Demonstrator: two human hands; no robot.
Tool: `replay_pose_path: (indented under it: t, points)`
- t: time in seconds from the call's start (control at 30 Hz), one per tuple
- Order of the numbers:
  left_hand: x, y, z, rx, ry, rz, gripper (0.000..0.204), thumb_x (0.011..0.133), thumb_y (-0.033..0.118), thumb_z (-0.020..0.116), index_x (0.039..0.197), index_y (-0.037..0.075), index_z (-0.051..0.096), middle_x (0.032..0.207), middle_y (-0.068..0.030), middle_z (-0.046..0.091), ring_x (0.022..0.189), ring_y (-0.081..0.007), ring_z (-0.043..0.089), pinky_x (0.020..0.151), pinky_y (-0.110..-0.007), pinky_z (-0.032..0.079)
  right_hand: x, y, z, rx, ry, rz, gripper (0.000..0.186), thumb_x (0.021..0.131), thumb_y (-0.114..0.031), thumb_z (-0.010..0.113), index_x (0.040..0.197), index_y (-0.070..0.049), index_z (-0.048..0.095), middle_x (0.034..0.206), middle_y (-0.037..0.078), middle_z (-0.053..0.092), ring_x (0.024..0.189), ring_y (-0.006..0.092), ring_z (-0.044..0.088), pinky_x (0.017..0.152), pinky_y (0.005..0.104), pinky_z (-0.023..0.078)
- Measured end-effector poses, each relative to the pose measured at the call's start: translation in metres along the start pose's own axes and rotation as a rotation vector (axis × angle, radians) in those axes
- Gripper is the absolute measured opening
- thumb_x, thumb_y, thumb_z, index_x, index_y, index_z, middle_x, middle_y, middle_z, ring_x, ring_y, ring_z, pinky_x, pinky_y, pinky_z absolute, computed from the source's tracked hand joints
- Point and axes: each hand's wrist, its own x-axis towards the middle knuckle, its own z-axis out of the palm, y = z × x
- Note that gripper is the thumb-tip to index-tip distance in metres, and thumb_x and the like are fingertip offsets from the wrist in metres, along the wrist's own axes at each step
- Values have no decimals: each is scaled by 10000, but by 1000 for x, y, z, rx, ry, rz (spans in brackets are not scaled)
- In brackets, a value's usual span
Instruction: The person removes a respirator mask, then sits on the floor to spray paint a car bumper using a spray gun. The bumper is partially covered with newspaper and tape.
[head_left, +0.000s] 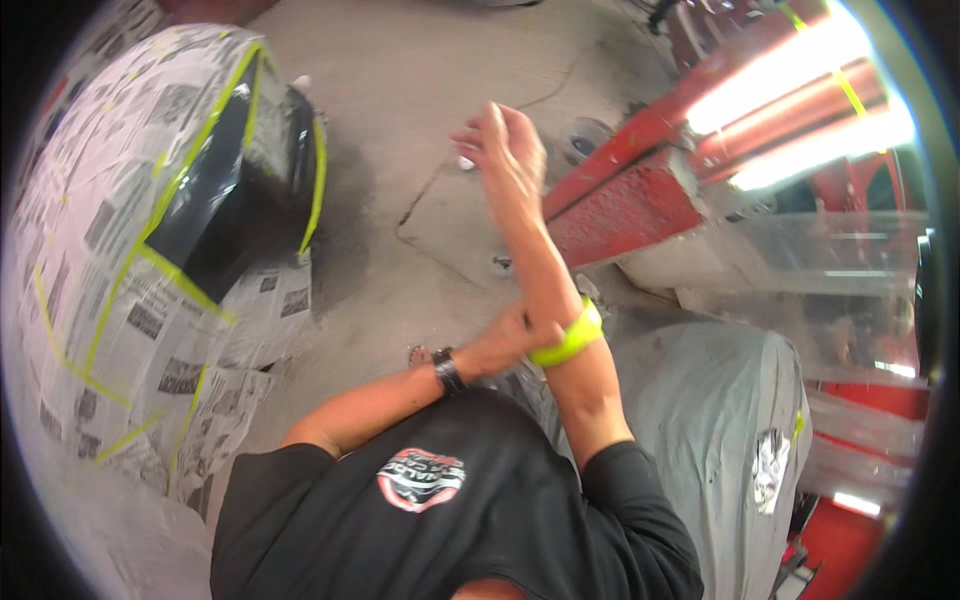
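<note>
My right arm stretches upward, with a bright yellow band (580, 334), apparently a tape roll, around the forearm below the elbow. My left hand (512, 336) wraps against that forearm at the band, its fingers partly hidden behind the arm. My right hand (505, 150) is raised over the concrete floor, fingers loosely bent and apart, holding nothing that shows.
A car part or body (110, 260), masked with newspaper, black plastic and yellow tape, stands at left. A red metal structure (630, 205) with bright tube lights and clear sheeting fills the upper right. A grey covered object (710, 430) stands beside me at lower right.
</note>
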Motion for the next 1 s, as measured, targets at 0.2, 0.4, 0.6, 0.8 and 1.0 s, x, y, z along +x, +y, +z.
replay_pose_path:
  t: [0.2,0.4,0.6,0.8,1.0]
  points:
    - [25,43,-14,-236,229,54,810,937,650,526,1420,5,444,1413,-139,533,1319,-240,488,1137,-426,357,88,73,20,-574,198,-405,414,954,-307,653,1135,50,544,1005,175,581,760,224,634,712,331,522]
    - [78,73,-80,-509,105,50,963,836,763,550,1420,5,433,1387,-196,534,1305,-340,500,1117,-473,396,171,163,59,-191,196,140,581,941,-420,638,1238,53,480,1174,219,537,917,330,625,797,447,528]
    - [170,109,-127,-706,74,93,1095,756,875,484,1418,4,432,1360,-227,538,1298,-412,495,1110,-544,389,293,211,78,566,295,731,620,951,-463,596,1277,51,479,1197,232,579,899,380,661,752,477,548]
    - [248,130,-177,-479,400,-106,827,967,740,270,1427,73,434,1335,-112,584,1214,-260,579,1007,-427,472,336,330,29,-756,-619,-27,380,910,-340,619,942,37,659,853,289,664,897,439,653,748,494,515]
    - [239,47,-293,279,674,-427,712,997,619,417,1373,20,504,1254,-129,641,1140,-281,617,977,-405,479,329,439,-186,-1277,-1085,228,316,911,-291,581,913,15,660,963,261,641,920,441,608,812,521,480]
